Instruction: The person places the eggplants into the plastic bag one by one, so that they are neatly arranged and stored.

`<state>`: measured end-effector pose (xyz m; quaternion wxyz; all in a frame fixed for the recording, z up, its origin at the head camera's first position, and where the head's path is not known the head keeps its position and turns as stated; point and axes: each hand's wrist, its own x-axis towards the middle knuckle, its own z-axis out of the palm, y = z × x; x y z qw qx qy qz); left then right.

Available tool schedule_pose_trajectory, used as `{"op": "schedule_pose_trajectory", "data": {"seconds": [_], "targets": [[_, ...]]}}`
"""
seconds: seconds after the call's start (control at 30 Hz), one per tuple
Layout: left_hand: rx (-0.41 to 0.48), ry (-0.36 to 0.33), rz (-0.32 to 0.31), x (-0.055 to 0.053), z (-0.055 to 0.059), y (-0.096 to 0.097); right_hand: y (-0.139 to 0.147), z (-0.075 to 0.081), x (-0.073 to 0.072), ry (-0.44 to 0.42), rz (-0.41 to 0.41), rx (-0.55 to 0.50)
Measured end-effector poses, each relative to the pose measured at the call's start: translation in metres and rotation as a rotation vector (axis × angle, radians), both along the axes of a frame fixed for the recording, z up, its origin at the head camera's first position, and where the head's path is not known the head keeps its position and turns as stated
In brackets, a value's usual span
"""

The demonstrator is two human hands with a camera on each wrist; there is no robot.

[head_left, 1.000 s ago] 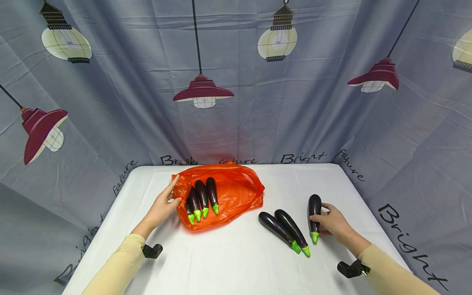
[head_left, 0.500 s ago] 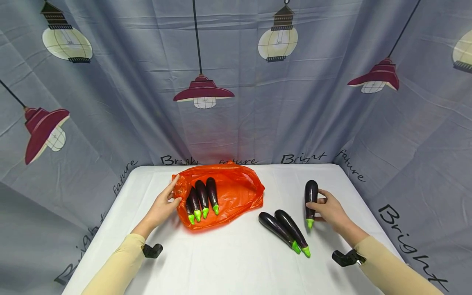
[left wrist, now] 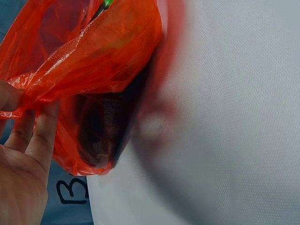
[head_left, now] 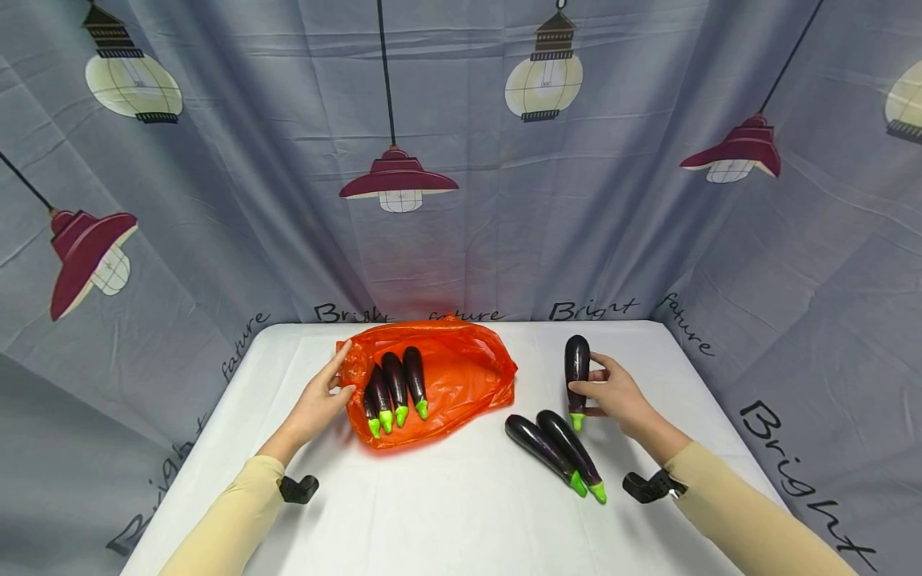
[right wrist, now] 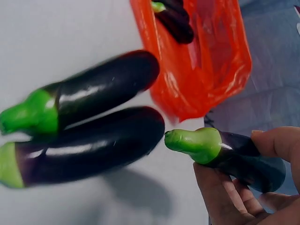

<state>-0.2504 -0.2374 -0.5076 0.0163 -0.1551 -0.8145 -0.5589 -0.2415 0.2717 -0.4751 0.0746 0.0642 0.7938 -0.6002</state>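
My right hand (head_left: pixel 612 392) grips a dark purple eggplant (head_left: pixel 577 370) between thumb and fingers, its green stem end pointing toward me. In the right wrist view the held eggplant (right wrist: pixel 248 161) is tilted above the table. Two more eggplants (head_left: pixel 551 444) lie side by side on the table, just nearer to me. At the left, my left hand (head_left: pixel 322 404) pinches the gathered edge of an orange-red plastic bag (head_left: pixel 468 384). Several eggplants (head_left: pixel 392 380) lie in a row at the bag's left side. The left wrist view shows thumb and fingers on the bag's folded film (left wrist: pixel 103 61).
A white cloth-covered table (head_left: pixel 432 512) spans the front. Behind it and at both sides hangs a grey-blue curtain (head_left: pixel 461 256) printed with lamps and lettering. Each wrist carries a black camera mount, such as the right one (head_left: pixel 651 486).
My right hand has lifted the eggplant and carried it away from me and to the left, past the two lying ones. The left hand and the bag have stayed in place.
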Motion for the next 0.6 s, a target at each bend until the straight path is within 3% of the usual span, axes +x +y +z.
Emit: {"op": "schedule_pose_trajectory", "data": {"seconds": [0.6], "targets": [[-0.004,-0.001,0.005,-0.001,0.001,-0.001,-0.055,0.005,-0.016,0.029,0.093,-0.092]]}}
